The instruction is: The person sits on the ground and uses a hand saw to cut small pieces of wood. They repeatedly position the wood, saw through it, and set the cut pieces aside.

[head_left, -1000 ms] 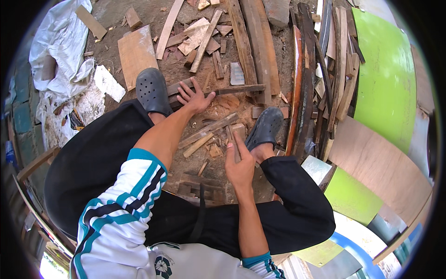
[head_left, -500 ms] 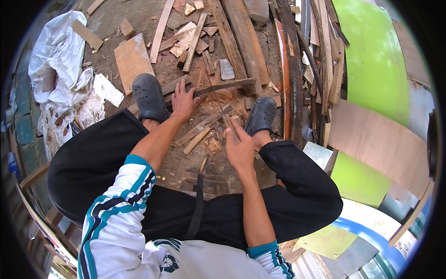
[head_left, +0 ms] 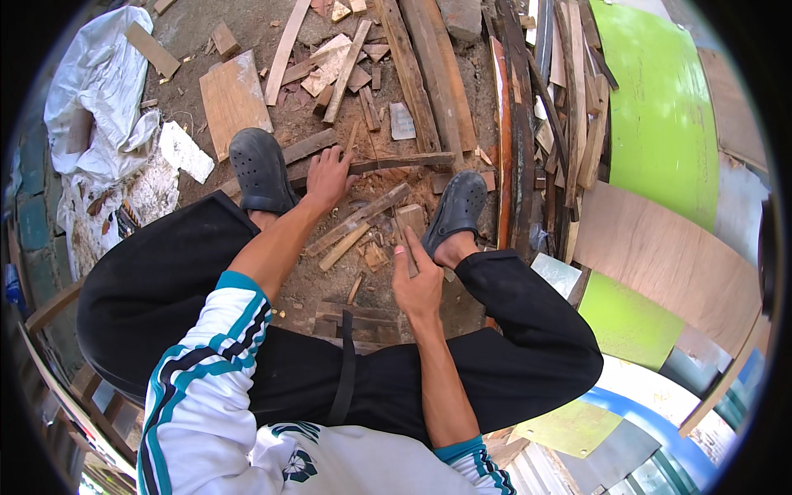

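My left hand (head_left: 328,180) presses on the left end of a dark wooden strip (head_left: 408,160), its fingers over the wood and its thumb at the near side. The strip lies crosswise between my feet. My right hand (head_left: 418,285) is closed around the handle of a thin-bladed saw (head_left: 407,241), its thumb and forefinger along the handle. Seen nearly edge-on, the blade runs away from me towards the strip; its exact contact with the wood is hard to make out. Beneath lie two loose sticks (head_left: 360,218) and a light wood block (head_left: 410,217).
Dark clogs (head_left: 261,169) on my feet flank the work. Long boards (head_left: 429,74) and wood scraps lie ahead. Stacked timber (head_left: 569,107) and green sheets (head_left: 660,107) are at the right. A white sack (head_left: 99,99) and a flat board (head_left: 235,99) are at the left.
My right hand has drawn the saw back towards me and slightly left. The left hand stays on the strip. The whole view has shifted a little.
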Motion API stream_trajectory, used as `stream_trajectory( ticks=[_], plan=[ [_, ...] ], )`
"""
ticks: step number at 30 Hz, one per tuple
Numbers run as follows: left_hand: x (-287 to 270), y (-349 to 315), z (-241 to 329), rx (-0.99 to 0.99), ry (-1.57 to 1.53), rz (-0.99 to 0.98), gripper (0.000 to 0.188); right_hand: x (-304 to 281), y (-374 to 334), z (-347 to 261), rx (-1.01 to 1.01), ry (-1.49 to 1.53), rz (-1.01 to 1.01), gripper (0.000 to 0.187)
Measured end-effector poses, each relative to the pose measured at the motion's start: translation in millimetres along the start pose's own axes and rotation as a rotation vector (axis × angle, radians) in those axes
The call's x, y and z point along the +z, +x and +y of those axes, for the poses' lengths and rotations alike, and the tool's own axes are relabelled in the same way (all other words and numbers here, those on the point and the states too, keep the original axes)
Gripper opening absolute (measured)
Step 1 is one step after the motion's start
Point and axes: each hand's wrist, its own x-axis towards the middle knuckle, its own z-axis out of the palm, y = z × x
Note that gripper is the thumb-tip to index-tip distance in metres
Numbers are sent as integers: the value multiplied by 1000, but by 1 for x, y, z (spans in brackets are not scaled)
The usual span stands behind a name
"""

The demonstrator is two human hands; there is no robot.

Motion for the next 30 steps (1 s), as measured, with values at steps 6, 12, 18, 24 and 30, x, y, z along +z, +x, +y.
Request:
stream_trajectory(
  ticks=[6, 12, 18, 24, 30],
  plan=[
    [2, 5, -7, -37, -63, -160, 45, 3, 4, -4, -75, -57, 36, 42],
    [28, -8, 4, -136, 123, -33, 70, 10, 7, 2, -185, -62, 78, 43],
    [29, -14, 39, -299, -10, -349, 92, 6, -1, 4, -157, -32, 67, 42],
    [33, -8, 39, -319, -59, -417, 92, 5, 9, 19, -162, -9, 89, 41],
    [41, -11, 36, -340, -11, -305, 82, -34, 1, -23, -93, 32, 158, 39]
  ],
)
